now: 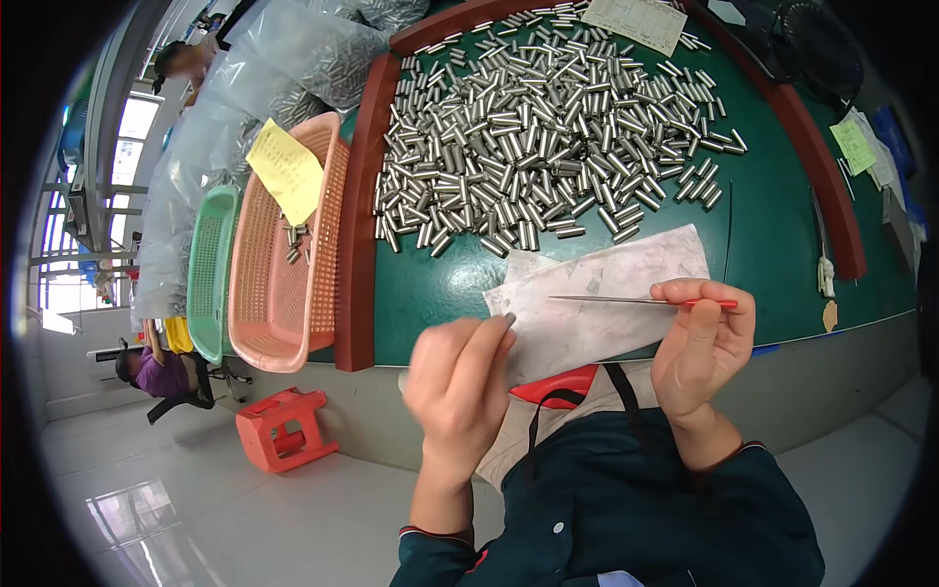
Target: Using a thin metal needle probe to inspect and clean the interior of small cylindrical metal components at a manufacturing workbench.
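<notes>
My left hand (455, 382) is closed, pinching a small metal cylinder (510, 319) whose end just shows past the fingertips. In my right hand (699, 342) is a thin pointed tool with a red handle (611, 299), held between thumb and fingers. Its slim metal shaft points left toward the cylinder, with a gap between them. Both hands are above a stained whitish cloth (587, 338) at the near edge of the green table (773, 186). Beyond the cloth lies a wide heap of loose, shiny metal cylinders (548, 137).
Red-brown wooden rails (360, 225) border the work area. To the left stand a pink basket (284, 323) with a yellow paper and some cylinders, a green basket (210, 274) and filled plastic bags (303, 59). A red stool (284, 430) is on the floor. Other people are farther left.
</notes>
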A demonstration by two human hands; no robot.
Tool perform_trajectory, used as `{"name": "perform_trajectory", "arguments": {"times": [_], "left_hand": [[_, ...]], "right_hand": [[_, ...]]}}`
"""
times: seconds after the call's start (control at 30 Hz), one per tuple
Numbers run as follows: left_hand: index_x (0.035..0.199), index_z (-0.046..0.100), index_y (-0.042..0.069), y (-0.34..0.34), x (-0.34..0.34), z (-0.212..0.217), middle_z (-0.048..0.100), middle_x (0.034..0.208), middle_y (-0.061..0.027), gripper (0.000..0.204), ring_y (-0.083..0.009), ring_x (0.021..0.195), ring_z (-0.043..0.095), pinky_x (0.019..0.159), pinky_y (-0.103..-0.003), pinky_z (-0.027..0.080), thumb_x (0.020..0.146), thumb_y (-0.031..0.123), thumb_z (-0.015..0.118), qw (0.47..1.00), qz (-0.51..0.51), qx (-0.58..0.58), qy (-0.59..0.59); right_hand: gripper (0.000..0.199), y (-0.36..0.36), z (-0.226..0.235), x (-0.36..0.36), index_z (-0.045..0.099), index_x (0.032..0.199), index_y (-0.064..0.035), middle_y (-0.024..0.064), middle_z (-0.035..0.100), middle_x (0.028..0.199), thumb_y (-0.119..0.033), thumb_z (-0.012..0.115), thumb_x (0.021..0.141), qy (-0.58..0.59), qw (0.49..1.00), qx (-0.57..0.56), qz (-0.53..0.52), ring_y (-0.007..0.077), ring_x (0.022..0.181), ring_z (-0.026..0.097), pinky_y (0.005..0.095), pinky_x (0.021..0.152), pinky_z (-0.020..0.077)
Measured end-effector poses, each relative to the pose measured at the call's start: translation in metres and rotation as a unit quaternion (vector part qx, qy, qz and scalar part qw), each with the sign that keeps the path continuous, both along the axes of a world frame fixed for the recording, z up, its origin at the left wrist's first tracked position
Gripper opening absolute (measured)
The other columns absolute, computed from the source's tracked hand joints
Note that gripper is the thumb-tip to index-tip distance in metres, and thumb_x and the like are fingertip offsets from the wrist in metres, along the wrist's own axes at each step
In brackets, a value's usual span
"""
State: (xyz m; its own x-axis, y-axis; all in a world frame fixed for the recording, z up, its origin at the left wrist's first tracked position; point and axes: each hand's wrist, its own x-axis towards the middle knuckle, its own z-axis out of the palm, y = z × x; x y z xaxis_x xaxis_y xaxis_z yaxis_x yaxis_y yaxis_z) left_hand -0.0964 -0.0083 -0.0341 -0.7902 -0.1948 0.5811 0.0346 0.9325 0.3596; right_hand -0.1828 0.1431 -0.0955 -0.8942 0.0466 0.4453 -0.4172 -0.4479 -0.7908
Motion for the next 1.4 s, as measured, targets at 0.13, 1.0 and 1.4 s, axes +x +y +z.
{"name": "perform_trajectory", "arguments": {"times": [0.13,1.0,1.4], "left_hand": [[0.078,0.060,0.000,-0.008,-0.001,-0.010,0.055,0.067,-0.0078,0.017,-0.0207,0.058,0.052,0.050,-0.028,0.041,0.064,0.000,0.068,0.999,-0.021,0.027,-0.020],[0.073,0.058,0.001,-0.014,0.014,-0.025,0.052,0.064,-0.0073,0.015,-0.0200,0.057,0.048,0.052,-0.029,0.038,0.061,0.000,0.069,0.995,-0.005,0.034,-0.089],[0.094,0.053,0.002,-0.013,0.124,-0.086,0.053,0.088,-0.0085,0.014,-0.0164,0.082,0.049,0.077,-0.027,0.040,0.081,0.003,0.054,0.496,0.022,0.854,0.156]], "right_hand": [[0.013,0.000,0.001,-0.003,0.043,0.094,-0.0004,0.0181,0.060,0.077,-0.010,0.048,0.088,-0.051,0.998,-0.033,0.016,0.0227,0.068,0.060,0.0332,0.068,0.0497],[0.014,-0.002,0.002,-0.002,0.043,0.095,0.0000,0.0175,0.060,0.077,-0.009,0.049,0.087,-0.014,0.999,0.020,0.024,0.0215,0.068,0.060,0.0327,0.068,0.0503],[0.015,0.000,-0.001,0.000,0.048,0.096,-0.0004,0.0150,0.058,0.080,-0.014,0.045,0.089,-0.034,0.999,0.038,-0.004,0.0215,0.072,0.055,0.0353,0.069,0.0476]]}}
